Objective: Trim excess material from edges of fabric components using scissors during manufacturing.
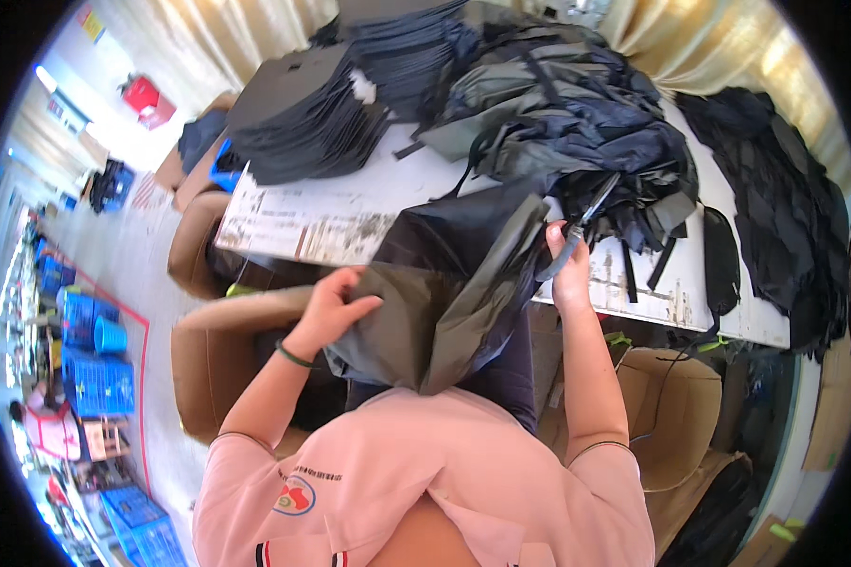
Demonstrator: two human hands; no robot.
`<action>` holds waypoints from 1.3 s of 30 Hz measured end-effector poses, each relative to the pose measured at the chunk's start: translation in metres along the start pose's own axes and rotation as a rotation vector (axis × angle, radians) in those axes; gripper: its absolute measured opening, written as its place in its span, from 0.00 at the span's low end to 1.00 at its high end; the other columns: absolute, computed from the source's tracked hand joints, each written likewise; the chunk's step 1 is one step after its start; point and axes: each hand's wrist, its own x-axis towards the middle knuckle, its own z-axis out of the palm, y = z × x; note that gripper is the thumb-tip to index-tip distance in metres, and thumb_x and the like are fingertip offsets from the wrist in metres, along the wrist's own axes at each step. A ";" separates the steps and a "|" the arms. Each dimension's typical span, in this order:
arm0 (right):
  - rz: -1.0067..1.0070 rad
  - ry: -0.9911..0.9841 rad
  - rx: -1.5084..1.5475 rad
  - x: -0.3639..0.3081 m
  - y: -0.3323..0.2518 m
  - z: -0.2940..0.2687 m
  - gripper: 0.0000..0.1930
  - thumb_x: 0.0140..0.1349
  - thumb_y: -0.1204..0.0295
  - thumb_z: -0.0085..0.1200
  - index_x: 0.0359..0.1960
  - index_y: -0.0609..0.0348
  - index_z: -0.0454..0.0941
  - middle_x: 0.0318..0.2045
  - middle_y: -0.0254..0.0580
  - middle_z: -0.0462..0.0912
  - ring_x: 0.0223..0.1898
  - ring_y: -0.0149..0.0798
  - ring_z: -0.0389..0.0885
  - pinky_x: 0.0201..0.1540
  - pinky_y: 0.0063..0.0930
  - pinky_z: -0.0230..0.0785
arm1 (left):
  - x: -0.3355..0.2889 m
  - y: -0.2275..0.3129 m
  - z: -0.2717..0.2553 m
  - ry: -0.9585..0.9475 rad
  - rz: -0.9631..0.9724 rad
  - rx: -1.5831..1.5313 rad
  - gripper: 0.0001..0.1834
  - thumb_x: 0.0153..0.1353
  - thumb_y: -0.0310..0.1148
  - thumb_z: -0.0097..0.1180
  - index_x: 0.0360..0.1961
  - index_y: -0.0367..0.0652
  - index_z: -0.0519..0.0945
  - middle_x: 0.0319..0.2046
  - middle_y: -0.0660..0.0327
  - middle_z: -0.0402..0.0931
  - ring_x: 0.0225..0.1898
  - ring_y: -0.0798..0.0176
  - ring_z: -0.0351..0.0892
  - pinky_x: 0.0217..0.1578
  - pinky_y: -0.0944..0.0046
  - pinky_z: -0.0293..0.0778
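Observation:
Across my lap and the table's near edge lies a dark olive-grey sewn fabric piece [402, 307], folded open like a bag. My left hand [331, 310] grips its left side, the thumb on top and the other fingers partly hidden. In my right hand [569, 274] is a pair of scissors [596, 203], the grey handle loop at the palm and the metal blades pointing up and away. The scissors are beside the fabric's right edge, in front of a heap of dark fabric bags [577, 113] on the table.
The white, scuffed table [298, 222] carries stacks of flat dark panels [303, 113] at the far left. More dark fabric [775, 208] hangs over its right end. Cardboard boxes [194, 350] stand below on the left, another box [671, 406] on the right. Blue crates [99, 378] line the floor.

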 end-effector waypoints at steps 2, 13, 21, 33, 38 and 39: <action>0.112 -0.067 0.144 -0.012 -0.004 0.012 0.16 0.53 0.74 0.66 0.38 0.59 0.70 0.26 0.32 0.76 0.24 0.29 0.75 0.29 0.23 0.69 | -0.019 -0.027 0.010 -0.064 0.005 0.039 0.16 0.51 0.25 0.68 0.28 0.43 0.69 0.50 0.61 0.73 0.36 0.77 0.66 0.35 0.73 0.68; -0.056 0.128 -0.327 -0.034 -0.029 -0.103 0.15 0.53 0.77 0.65 0.38 0.55 0.70 0.29 0.27 0.71 0.31 0.24 0.67 0.34 0.19 0.62 | -0.047 -0.099 0.030 -0.022 -0.356 -0.010 0.19 0.62 0.33 0.58 0.51 0.39 0.69 0.43 0.58 0.74 0.44 0.65 0.73 0.46 0.66 0.71; 0.259 0.021 -1.203 -0.078 -0.022 -0.212 0.13 0.51 0.76 0.63 0.36 0.63 0.73 0.26 0.42 0.78 0.29 0.39 0.75 0.33 0.30 0.66 | -0.032 -0.072 0.052 -0.163 -0.251 0.693 0.28 0.48 0.37 0.67 0.48 0.36 0.72 0.33 0.52 0.74 0.36 0.48 0.76 0.38 0.54 0.73; -0.322 -0.455 -0.957 -0.039 -0.020 -0.023 0.28 0.38 0.90 0.50 0.46 0.58 0.72 0.43 0.47 0.81 0.43 0.50 0.76 0.46 0.40 0.67 | -0.030 -0.079 0.011 0.130 -0.126 0.116 0.10 0.49 0.21 0.64 0.31 0.38 0.76 0.32 0.66 0.73 0.32 0.72 0.72 0.34 0.69 0.71; -0.396 -0.484 -1.185 -0.010 0.021 -0.009 0.27 0.40 0.86 0.54 0.46 0.54 0.73 0.41 0.48 0.81 0.44 0.57 0.75 0.46 0.45 0.66 | -0.018 -0.038 -0.033 0.157 -0.085 -0.209 0.08 0.55 0.17 0.56 0.35 0.38 0.72 0.32 0.69 0.74 0.35 0.77 0.72 0.38 0.74 0.69; -0.337 -0.439 -1.166 -0.009 0.022 -0.009 0.25 0.41 0.85 0.54 0.46 0.54 0.72 0.40 0.49 0.81 0.44 0.58 0.75 0.46 0.46 0.67 | -0.019 -0.031 -0.044 0.178 -0.077 -0.198 0.09 0.55 0.17 0.56 0.35 0.38 0.72 0.32 0.69 0.74 0.34 0.77 0.71 0.38 0.75 0.69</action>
